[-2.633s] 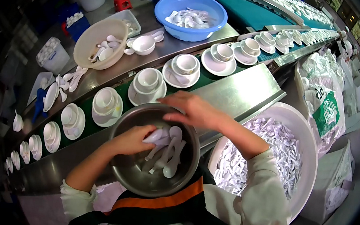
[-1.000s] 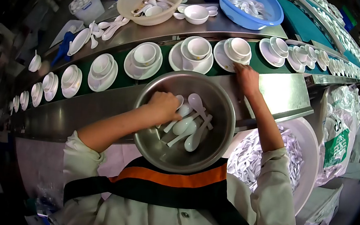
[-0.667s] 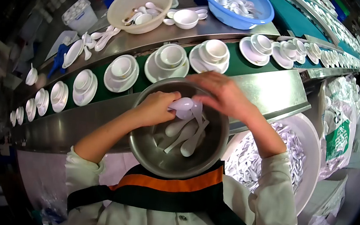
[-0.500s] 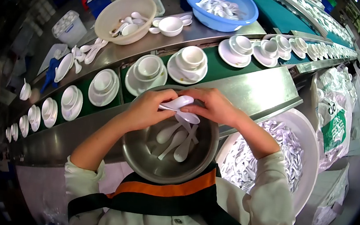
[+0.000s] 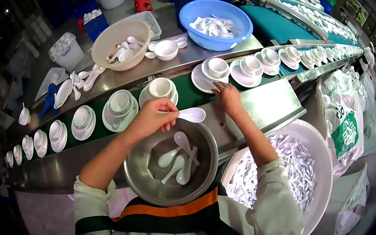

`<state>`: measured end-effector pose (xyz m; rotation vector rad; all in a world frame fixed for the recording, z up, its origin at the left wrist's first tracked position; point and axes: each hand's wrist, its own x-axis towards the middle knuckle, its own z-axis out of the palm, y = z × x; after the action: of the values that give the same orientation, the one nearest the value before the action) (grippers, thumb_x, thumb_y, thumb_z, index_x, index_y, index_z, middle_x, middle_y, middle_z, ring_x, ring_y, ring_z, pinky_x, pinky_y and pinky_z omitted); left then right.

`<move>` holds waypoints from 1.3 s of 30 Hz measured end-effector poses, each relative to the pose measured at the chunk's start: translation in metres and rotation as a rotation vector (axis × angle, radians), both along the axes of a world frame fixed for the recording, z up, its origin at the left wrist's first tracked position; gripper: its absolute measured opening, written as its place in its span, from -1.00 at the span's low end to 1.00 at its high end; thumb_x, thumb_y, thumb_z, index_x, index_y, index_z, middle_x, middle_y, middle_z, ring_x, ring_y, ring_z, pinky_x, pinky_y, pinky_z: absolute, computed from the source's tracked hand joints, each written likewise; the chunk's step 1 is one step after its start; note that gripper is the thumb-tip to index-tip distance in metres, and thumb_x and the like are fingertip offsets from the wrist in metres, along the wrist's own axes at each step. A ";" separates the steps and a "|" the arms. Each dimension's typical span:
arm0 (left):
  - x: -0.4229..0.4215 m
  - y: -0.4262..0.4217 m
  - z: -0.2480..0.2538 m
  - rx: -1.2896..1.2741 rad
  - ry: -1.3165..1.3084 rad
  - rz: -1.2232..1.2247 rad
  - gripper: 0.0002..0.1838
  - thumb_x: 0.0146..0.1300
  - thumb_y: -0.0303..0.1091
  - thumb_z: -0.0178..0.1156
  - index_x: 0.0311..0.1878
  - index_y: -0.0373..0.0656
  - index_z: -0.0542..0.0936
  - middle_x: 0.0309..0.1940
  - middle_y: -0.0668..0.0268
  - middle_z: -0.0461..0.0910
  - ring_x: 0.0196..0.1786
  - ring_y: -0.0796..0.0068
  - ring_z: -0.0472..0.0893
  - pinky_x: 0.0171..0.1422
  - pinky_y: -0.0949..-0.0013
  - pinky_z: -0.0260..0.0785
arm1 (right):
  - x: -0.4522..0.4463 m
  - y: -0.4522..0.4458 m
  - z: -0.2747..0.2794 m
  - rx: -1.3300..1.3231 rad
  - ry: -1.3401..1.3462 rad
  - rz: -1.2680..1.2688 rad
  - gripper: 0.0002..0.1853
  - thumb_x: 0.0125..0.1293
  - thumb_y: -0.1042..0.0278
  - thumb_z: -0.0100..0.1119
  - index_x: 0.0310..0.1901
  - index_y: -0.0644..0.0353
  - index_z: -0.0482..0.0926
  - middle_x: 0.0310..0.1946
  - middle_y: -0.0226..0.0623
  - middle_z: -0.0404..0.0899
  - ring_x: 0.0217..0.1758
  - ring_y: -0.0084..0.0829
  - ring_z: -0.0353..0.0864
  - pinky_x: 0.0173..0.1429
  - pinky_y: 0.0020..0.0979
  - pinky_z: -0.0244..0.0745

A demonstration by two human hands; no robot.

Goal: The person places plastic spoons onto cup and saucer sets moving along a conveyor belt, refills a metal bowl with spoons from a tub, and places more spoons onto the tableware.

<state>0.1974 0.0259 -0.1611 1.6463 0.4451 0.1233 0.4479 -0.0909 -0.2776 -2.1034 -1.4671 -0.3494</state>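
My left hand [image 5: 153, 119] is closed on a white spoon [image 5: 193, 114], its bowl end pointing right, held above a steel bowl [image 5: 132, 176]. Several white spoons [image 5: 185, 170] lie inside that bowl. My right hand [image 5: 228, 98] reaches over the green conveyor belt with fingers bent and somewhat apart. Its fingertips are at the near rim of a white plate [image 5: 200, 81] that carries a small white bowl [image 5: 217, 67]. Whether they press on the rim is hard to see. Left of it sits another stacked set with a bowl [image 5: 160, 87], partly behind my left hand.
A large tub [image 5: 326, 198] full of spoons stands at my right, beside a plastic sack [image 5: 347, 122]. On the steel ledge are a beige basin [image 5: 103, 45] and a blue basin [image 5: 188, 13] with spoons. More stacked sets line the belt [image 5: 99, 103].
My hands have parted: the right moved up and right to the belt, while the left keeps a spoon. Another spoon now lies in the steel bowl. The dish sets have shifted left along the belt.
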 end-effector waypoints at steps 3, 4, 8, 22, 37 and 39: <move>0.012 0.003 -0.004 0.006 -0.035 0.030 -0.90 0.19 -0.43 0.12 -0.33 -0.27 0.46 -0.56 0.35 0.50 -0.61 0.67 0.46 -0.58 0.62 0.27 | -0.043 -0.013 0.063 0.028 0.821 0.331 -0.66 0.29 0.18 0.04 0.02 0.18 0.50 -0.20 -0.23 0.57 -0.22 -0.43 0.55 -0.15 -0.40 0.48; 0.017 0.002 -0.004 -0.022 -0.064 0.050 -0.89 0.19 -0.42 0.12 -0.34 -0.27 0.45 -0.57 0.35 0.49 -0.61 0.66 0.46 -0.58 0.62 0.27 | -0.057 -0.022 0.086 0.059 0.992 0.490 -0.65 0.33 0.20 0.01 0.06 0.19 0.48 -0.25 -0.34 0.58 -0.25 -0.56 0.50 -0.17 -0.50 0.48; 0.033 0.001 -0.020 0.110 -0.169 0.127 -0.76 0.11 -0.40 0.23 -0.20 -0.22 0.43 -0.42 0.34 0.49 -0.47 0.65 0.48 -0.51 0.62 0.30 | -0.049 -0.031 0.082 0.029 1.016 0.393 -0.81 0.26 0.44 0.07 -0.11 0.25 0.54 -0.42 -0.39 0.55 -0.48 -0.65 0.48 -0.40 -0.58 0.50; -0.002 -0.030 -0.052 1.161 0.120 -0.731 -0.89 -0.04 -0.40 0.19 -0.45 -0.17 0.48 -0.39 0.22 0.48 -0.16 0.21 0.47 -0.04 0.20 0.29 | -0.014 -0.044 0.051 0.045 0.939 0.067 -0.63 0.26 0.27 0.10 0.02 0.34 0.46 -0.21 -0.21 0.59 -0.32 -0.46 0.64 -0.35 -0.46 0.58; -0.015 -0.001 0.000 0.961 0.211 0.067 -0.42 0.01 0.12 0.23 -0.23 -0.33 0.53 -0.51 0.09 0.57 -0.41 0.13 0.58 -0.29 0.23 0.40 | -0.005 -0.047 0.056 0.310 1.120 0.068 -0.83 0.23 0.29 0.12 -0.35 0.23 0.52 -0.53 -0.42 0.57 -0.47 -0.71 0.51 -0.50 -0.62 0.41; -0.026 -0.007 -0.019 1.139 0.738 -0.409 -0.29 0.01 0.32 0.09 -0.18 -0.27 0.57 -0.49 0.07 0.59 -0.36 0.16 0.62 -0.30 0.24 0.43 | 0.018 -0.038 0.028 0.272 1.050 -0.053 -0.83 0.22 0.30 0.13 -0.37 0.24 0.53 -0.55 -0.40 0.57 -0.46 -0.70 0.51 -0.50 -0.60 0.41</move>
<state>0.1713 0.0192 -0.1802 2.8721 0.6247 -0.6811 0.4657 -0.1289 -0.2497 -1.6493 -0.6799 0.4674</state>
